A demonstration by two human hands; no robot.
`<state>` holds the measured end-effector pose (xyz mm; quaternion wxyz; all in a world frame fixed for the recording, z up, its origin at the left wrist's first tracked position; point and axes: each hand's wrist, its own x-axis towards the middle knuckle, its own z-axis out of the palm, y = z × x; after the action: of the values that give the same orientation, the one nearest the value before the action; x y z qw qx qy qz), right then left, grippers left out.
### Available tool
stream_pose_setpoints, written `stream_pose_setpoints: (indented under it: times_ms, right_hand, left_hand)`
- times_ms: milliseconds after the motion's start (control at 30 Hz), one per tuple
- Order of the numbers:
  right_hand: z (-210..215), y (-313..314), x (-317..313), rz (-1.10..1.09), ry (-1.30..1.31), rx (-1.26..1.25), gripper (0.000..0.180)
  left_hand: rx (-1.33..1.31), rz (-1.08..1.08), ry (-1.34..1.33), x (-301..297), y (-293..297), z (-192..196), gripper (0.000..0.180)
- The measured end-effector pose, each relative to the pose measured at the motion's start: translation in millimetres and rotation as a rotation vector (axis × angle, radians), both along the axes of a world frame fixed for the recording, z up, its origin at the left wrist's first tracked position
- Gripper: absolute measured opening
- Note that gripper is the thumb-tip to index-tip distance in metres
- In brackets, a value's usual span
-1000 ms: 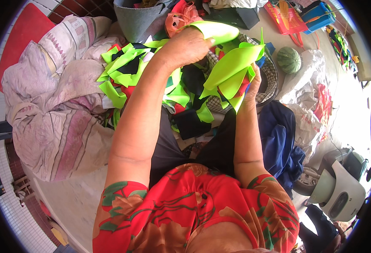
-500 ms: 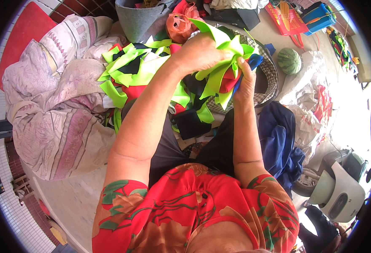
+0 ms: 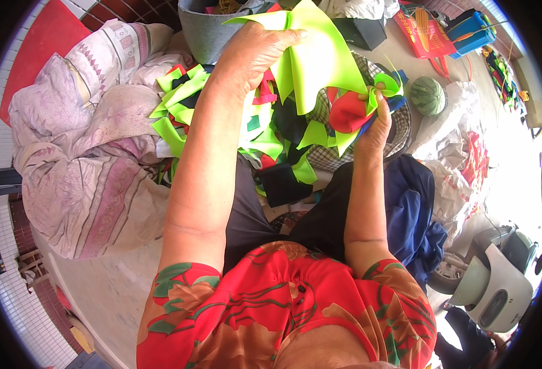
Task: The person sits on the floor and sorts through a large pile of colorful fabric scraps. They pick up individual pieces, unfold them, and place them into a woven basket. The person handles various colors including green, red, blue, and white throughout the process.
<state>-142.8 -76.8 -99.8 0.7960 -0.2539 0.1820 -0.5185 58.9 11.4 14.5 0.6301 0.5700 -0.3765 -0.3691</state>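
My left hand (image 3: 249, 56) is closed on a large neon-green fabric scrap (image 3: 323, 61), which spreads out to the right of its fingers. To the right, my right hand (image 3: 374, 128) pinches a bundle of fabric scraps (image 3: 348, 113) between thumb and fingers. Red, neon green and blue show in that bundle, and its fingers are partly hidden behind it. Beneath both hands is a loose heap of scraps (image 3: 260, 142) in green, black, red and white. A checked cloth-lined container (image 3: 399, 126) lies behind and below the right hand.
Bunched patterned cloth (image 3: 92, 178) fills the left side. A grey felt bin (image 3: 206, 31) stands at the far side. On the right are a watermelon (image 3: 428, 96), white plastic bags (image 3: 452, 166), dark blue cloth (image 3: 409, 203) and a white-grey machine (image 3: 502, 283).
My left hand has moved left and away from my right hand, drawing a green scrap out from the bundle and spreading it. My right hand has shifted slightly right and nearer, still gripping the rest.
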Motion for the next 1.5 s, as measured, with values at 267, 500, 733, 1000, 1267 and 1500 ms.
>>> stream_pose_setpoints:
  times_ms: [267, 500, 733, 1000, 1267, 1500]
  right_hand:
    - [-1, -10, -5, -0.05, -0.118, 0.043, 0.016]
    - [-2, 7, 9, 0.155, -0.317, 0.094, 0.022]
    - [2, 17, 18, 0.13, -0.256, 0.139, 0.031]
    - [11, 29, 24, 0.155, -0.195, 0.066, 0.06]
    - [40, 43, 33, 0.077, -0.155, -0.154, 0.08]
    - [16, 36, 32, 0.289, -0.214, -0.012, 0.08]
  left_hand:
    - [0.033, -0.102, 0.055, -7, -3, 1, 0.032]
    - [0.17, -0.167, -0.235, -35, -16, -18, 0.026]
    - [0.231, -0.224, -0.831, -63, -20, -30, 0.031]
    - [0.007, -0.181, -0.826, -75, -17, -48, 0.045]
    - [-0.003, -0.012, -1.006, -67, -14, -45, 0.042]
    - [0.248, 0.053, -1.217, -49, -9, -23, 0.03]
